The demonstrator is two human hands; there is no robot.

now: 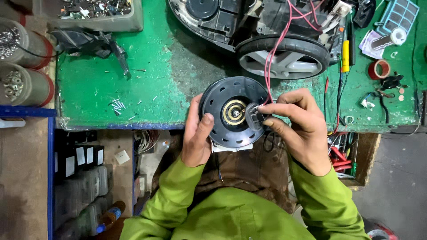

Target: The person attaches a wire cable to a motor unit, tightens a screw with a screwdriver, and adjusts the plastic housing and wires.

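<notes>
Over near tabletop edge: left hand clasps black round reel by rim; right hand pinches small grey contact piece at hub. Reel looks rigid, light plastic; rim safest grip, red wires delicate.

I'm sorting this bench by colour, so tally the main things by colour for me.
Black: 2, the round reel held by the left hand and right hand, and the vacuum body
Red: 2, the wires and the tape roll
Yellow: 1, the tool handle
Total: 5
</notes>
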